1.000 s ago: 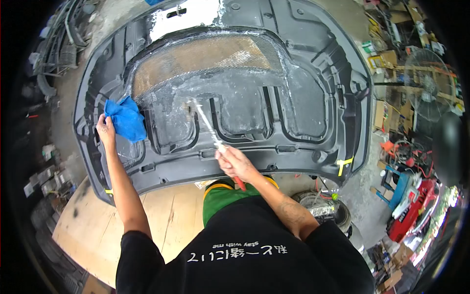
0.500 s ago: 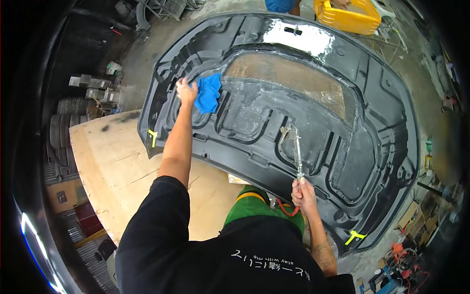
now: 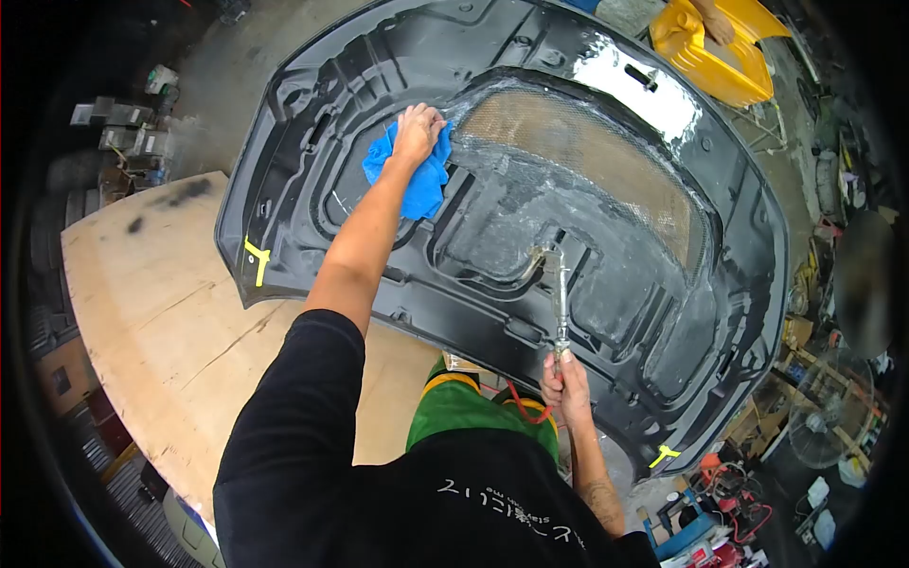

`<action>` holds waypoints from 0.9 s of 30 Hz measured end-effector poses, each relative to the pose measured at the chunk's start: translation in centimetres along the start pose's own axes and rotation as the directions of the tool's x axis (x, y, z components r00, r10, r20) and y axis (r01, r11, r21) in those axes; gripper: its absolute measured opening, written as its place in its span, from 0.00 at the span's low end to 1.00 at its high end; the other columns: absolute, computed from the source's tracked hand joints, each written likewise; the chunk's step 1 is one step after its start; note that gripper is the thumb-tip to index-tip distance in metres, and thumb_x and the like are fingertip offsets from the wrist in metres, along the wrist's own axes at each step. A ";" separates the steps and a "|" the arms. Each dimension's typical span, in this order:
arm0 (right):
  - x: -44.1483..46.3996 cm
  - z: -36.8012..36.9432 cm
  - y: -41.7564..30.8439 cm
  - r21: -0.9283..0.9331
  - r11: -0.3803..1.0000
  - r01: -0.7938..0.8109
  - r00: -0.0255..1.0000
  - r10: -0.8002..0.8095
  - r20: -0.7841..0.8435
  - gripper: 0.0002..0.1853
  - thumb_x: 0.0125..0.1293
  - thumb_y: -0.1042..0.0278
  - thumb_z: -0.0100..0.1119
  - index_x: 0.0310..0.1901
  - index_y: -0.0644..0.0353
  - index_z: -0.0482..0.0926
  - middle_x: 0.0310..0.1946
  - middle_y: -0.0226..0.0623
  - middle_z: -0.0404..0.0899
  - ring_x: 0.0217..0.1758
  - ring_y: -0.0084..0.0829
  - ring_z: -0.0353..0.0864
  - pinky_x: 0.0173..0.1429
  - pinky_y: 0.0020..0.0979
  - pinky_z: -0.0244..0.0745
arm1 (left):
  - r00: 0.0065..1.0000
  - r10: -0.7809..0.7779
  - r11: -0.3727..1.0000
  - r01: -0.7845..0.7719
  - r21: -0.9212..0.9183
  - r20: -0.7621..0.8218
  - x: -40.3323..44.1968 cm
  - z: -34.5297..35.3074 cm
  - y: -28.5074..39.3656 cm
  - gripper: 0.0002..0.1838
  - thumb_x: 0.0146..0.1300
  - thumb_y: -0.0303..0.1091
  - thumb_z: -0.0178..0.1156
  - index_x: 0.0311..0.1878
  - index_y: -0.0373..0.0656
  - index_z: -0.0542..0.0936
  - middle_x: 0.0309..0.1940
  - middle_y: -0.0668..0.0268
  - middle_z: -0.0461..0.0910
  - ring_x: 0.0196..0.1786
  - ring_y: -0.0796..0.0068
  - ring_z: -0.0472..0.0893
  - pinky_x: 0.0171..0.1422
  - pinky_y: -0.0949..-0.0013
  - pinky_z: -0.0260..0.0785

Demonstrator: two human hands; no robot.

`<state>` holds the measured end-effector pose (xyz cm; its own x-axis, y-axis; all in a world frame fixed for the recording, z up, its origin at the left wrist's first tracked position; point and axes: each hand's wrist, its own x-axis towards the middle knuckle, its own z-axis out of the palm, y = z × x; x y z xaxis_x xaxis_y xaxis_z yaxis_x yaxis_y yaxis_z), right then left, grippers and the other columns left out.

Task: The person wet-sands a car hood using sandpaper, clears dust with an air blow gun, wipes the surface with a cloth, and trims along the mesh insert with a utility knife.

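The left hand (image 3: pixel 416 135) had moved onto the blue cloth (image 3: pixel 425 194), upper left, its grip unclear; the right hand (image 3: pixel 566 386) clasped a metal tool (image 3: pixel 561 301); whitish marks (image 3: pixel 499 213) remained on the dark panel (image 3: pixel 746 265).

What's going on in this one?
A person leans over a large black moulded panel with a mesh section. Their left hand rests on a blue cloth on the panel. Their right hand grips a thin metal tool, its tip over the panel; whether it touches is unclear. A red hose shows beside that hand. Another person's hand is at a yellow container.
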<state>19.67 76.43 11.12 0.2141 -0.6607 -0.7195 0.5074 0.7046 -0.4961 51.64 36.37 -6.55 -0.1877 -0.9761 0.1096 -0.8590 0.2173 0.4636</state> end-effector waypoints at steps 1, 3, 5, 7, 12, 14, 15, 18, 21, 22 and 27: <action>0.6 0.8 0.2 -0.026 1.000 -0.006 1.000 0.006 0.002 0.18 0.82 0.48 0.42 0.45 0.55 0.71 0.20 0.20 0.56 0.17 0.12 0.49 0.19 0.20 0.42 | 0.999 0.032 0.999 -0.032 0.014 0.036 0.7 0.0 -0.2 0.10 0.63 0.36 0.65 0.44 0.43 0.82 0.48 0.60 0.78 0.58 0.54 0.74 0.62 0.50 0.65; 1.4 2.2 0.7 -0.051 0.998 -0.025 1.000 0.025 0.006 0.18 0.81 0.47 0.42 0.44 0.54 0.71 0.21 0.20 0.56 0.17 0.12 0.49 0.20 0.20 0.43 | 0.987 0.161 0.983 -0.159 0.093 -0.021 1.5 0.7 -0.1 0.10 0.65 0.34 0.62 0.45 0.40 0.78 0.48 0.55 0.76 0.53 0.50 0.78 0.56 0.47 0.70; 2.2 3.8 1.0 -0.082 0.996 -0.026 1.000 0.026 0.001 0.19 0.81 0.46 0.43 0.44 0.54 0.71 0.21 0.20 0.56 0.17 0.13 0.49 0.20 0.21 0.43 | 0.994 0.037 0.999 -0.038 -0.007 -0.104 2.4 1.3 -0.2 0.08 0.68 0.31 0.57 0.47 0.39 0.73 0.47 0.47 0.74 0.44 0.40 0.81 0.47 0.39 0.73; 2.7 4.9 0.9 -0.096 0.995 -0.037 0.999 0.037 0.003 0.19 0.81 0.46 0.43 0.44 0.55 0.71 0.21 0.20 0.56 0.18 0.13 0.50 0.21 0.21 0.44 | 0.977 -0.159 0.980 0.174 0.096 -0.145 2.7 -0.9 -1.5 0.15 0.61 0.23 0.56 0.51 0.36 0.69 0.49 0.42 0.72 0.46 0.36 0.82 0.48 0.43 0.78; 3.7 5.8 0.7 -0.090 0.995 -0.037 0.999 0.037 -0.010 0.20 0.81 0.46 0.43 0.43 0.55 0.72 0.20 0.20 0.56 0.17 0.13 0.49 0.20 0.21 0.43 | 0.986 -0.002 0.999 0.009 0.040 -0.166 -3.2 -8.2 -6.6 0.17 0.72 0.42 0.58 0.52 0.39 0.75 0.48 0.48 0.75 0.49 0.41 0.77 0.54 0.48 0.71; 4.5 6.3 0.4 -0.056 0.998 -0.035 0.999 0.034 -0.016 0.20 0.81 0.46 0.43 0.43 0.55 0.72 0.20 0.20 0.56 0.17 0.13 0.49 0.20 0.21 0.43 | 0.976 0.160 0.980 -0.139 0.143 -0.148 -7.9 -8.9 -3.1 0.17 0.71 0.41 0.59 0.55 0.39 0.76 0.49 0.50 0.76 0.51 0.44 0.76 0.56 0.51 0.70; 4.9 6.7 0.4 -0.029 0.999 -0.036 0.999 0.035 -0.025 0.20 0.81 0.45 0.44 0.43 0.55 0.72 0.21 0.20 0.56 0.16 0.13 0.49 0.20 0.21 0.43 | 0.943 0.311 0.931 -0.278 0.235 -0.115 -9.4 -9.0 -2.3 0.17 0.70 0.39 0.60 0.57 0.40 0.77 0.49 0.52 0.77 0.52 0.46 0.75 0.59 0.53 0.68; 6.2 7.1 0.0 -0.055 0.997 -0.049 0.999 0.049 -0.006 0.20 0.81 0.45 0.44 0.44 0.56 0.71 0.20 0.20 0.56 0.16 0.12 0.48 0.19 0.21 0.43 | 0.960 0.195 0.979 -0.204 0.026 0.200 -7.6 -6.4 -4.5 0.17 0.67 0.38 0.62 0.57 0.44 0.80 0.50 0.54 0.76 0.57 0.45 0.73 0.61 0.53 0.68; 6.1 7.6 -0.6 -0.091 0.995 -0.031 0.999 0.032 0.006 0.20 0.80 0.45 0.44 0.44 0.56 0.71 0.20 0.20 0.56 0.16 0.13 0.49 0.19 0.21 0.43 | 0.964 0.255 0.962 -0.261 -0.079 -0.076 -4.0 -6.3 -1.1 0.17 0.65 0.35 0.63 0.57 0.47 0.80 0.56 0.53 0.74 0.54 0.46 0.73 0.60 0.52 0.68; 6.0 7.7 -0.4 -0.081 0.997 -0.015 1.000 0.014 -0.009 0.20 0.80 0.45 0.43 0.44 0.56 0.71 0.20 0.20 0.56 0.16 0.13 0.49 0.19 0.21 0.43 | 0.965 0.253 0.962 -0.258 -0.082 -0.069 -3.9 -5.1 -1.0 0.17 0.65 0.35 0.63 0.57 0.47 0.80 0.56 0.53 0.74 0.54 0.46 0.73 0.60 0.52 0.68; 3.0 6.9 0.2 -0.066 0.995 0.070 0.997 -0.072 -0.037 0.21 0.81 0.45 0.43 0.44 0.56 0.71 0.19 0.20 0.56 0.16 0.13 0.50 0.19 0.21 0.43 | 0.972 0.235 0.970 -0.236 0.065 0.022 -7.9 -3.5 -0.9 0.18 0.61 0.25 0.58 0.55 0.48 0.77 0.53 0.50 0.73 0.51 0.41 0.73 0.57 0.49 0.71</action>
<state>26.13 72.81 12.20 0.1455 -0.6999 -0.6993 0.4647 0.6723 -0.5762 55.57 43.86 -4.79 -0.3947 -0.8977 0.1956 -0.8195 0.4403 0.3667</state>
